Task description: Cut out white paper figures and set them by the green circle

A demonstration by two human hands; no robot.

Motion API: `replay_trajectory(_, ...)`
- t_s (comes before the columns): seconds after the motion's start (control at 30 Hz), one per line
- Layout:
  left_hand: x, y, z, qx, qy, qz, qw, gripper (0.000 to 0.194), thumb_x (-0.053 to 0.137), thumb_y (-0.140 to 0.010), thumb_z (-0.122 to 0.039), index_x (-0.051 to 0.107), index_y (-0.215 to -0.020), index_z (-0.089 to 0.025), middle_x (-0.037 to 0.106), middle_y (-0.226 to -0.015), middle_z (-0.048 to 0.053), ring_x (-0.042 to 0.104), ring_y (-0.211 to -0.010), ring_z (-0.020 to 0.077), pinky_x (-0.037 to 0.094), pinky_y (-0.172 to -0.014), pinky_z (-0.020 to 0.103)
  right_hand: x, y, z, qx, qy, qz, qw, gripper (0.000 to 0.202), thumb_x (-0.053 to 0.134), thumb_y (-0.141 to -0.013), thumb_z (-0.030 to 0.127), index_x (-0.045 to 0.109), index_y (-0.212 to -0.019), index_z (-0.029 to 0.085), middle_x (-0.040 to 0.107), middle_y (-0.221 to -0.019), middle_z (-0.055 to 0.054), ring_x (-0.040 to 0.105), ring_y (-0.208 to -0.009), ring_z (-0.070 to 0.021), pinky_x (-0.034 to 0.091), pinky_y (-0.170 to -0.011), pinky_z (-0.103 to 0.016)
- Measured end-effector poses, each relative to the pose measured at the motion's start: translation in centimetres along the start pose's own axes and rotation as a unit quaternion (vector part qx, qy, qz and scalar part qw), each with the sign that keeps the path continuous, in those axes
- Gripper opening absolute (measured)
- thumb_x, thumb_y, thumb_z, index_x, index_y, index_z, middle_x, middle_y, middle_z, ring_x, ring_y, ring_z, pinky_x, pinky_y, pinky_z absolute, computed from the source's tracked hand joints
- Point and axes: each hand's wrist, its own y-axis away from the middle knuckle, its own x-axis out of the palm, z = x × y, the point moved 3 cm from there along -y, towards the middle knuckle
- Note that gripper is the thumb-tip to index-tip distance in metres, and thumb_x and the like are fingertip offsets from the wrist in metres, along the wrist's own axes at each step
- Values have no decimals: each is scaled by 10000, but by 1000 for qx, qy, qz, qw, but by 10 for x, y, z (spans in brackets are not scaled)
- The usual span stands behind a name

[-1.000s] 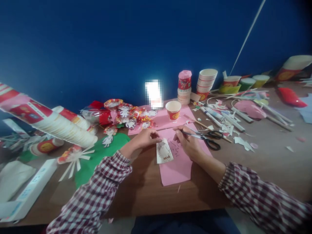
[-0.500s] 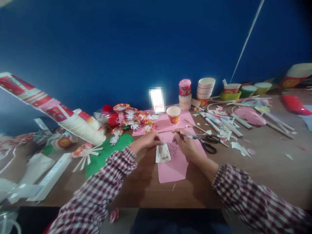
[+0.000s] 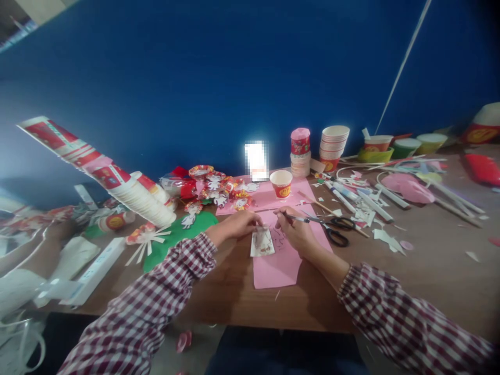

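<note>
My left hand [image 3: 245, 224] is curled at the top edge of a small white paper card [image 3: 263, 244], fingers and thumb closed on it. Dark drawn lines mark the card, which overlaps the left side of a pink paper sheet [image 3: 275, 273]. In my right hand [image 3: 295, 232] is a pen [image 3: 296, 216], gripped between thumb and fingers above the sheet. Dark handwriting shows on the pink paper between both hands. Black-handled scissors [image 3: 336, 232] lie just right of my right hand. A paper cup [image 3: 281, 186] stands behind the hands on more pink paper.
On the left, stacked paper cups [image 3: 105, 174] lean over green paper [image 3: 191, 234], near a power strip [image 3: 96, 271] and another person's arm [image 3: 50, 245]. Figure cut-outs [image 3: 219, 187] are heaped behind. Markers [image 3: 373, 204], scraps and upright cup stacks [image 3: 334, 146] occupy the right.
The whole view has shifted slightly, with background things now farther right. Both hands keep nearly the same place, the right one still gripping the pen.
</note>
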Motion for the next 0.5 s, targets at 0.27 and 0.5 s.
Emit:
replay_trajectory(0.27, -3, -4, -4, 14, -11, 24, 1000, 150, 583, -795, -189, 689, -900, -188, 666, -875, 50, 590, -762, 159, 408, -677, 232, -1, 1, 0, -13, 10, 7, 1000, 196, 468, -888, 324, 589, -842, 177, 575, -609, 7, 500, -514, -122, 399, -510, -224)
replay_trajectory(0.5, -4, -6, -2, 19, 17, 71, 997, 253, 603, -728, -138, 677, -964, -194, 653, -851, 27, 583, -727, 148, 407, -626, 213, -2, 1, 1, -19, 15, 17, 1000, 189, 478, -878, 306, 608, -893, 170, 586, -618, 1, 547, -564, -137, 408, -524, -224)
